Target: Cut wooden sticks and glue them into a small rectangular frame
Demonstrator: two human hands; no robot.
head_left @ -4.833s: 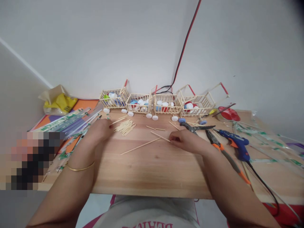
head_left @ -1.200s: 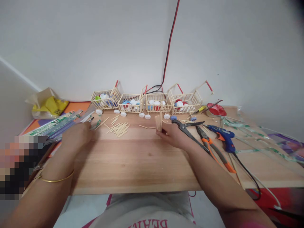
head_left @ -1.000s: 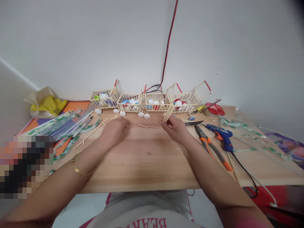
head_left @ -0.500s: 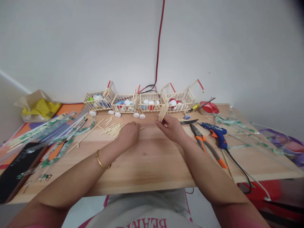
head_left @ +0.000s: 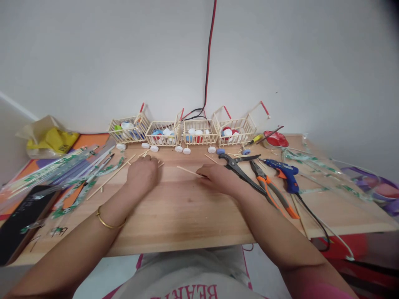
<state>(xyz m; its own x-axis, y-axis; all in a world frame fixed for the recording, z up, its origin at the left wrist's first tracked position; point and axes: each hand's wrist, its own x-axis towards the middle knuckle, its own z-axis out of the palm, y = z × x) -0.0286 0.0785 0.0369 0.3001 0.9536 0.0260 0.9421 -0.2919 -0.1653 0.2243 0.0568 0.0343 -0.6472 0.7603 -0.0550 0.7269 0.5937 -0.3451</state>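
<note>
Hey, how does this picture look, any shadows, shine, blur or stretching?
Head view: soft light, a faint shadow on the table beside the left hand; head view: sheen on the plastic sleeves at left; head view: the top-right corner darkens, and the purple item near the right edge looks soft and stretched.

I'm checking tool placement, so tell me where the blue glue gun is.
In the head view, the blue glue gun lies on the right side of the wooden table, just right of the orange-handled pliers.

The head camera looks forward and down over the table point(head_left: 190, 220) toward the wall point(head_left: 140, 54).
</note>
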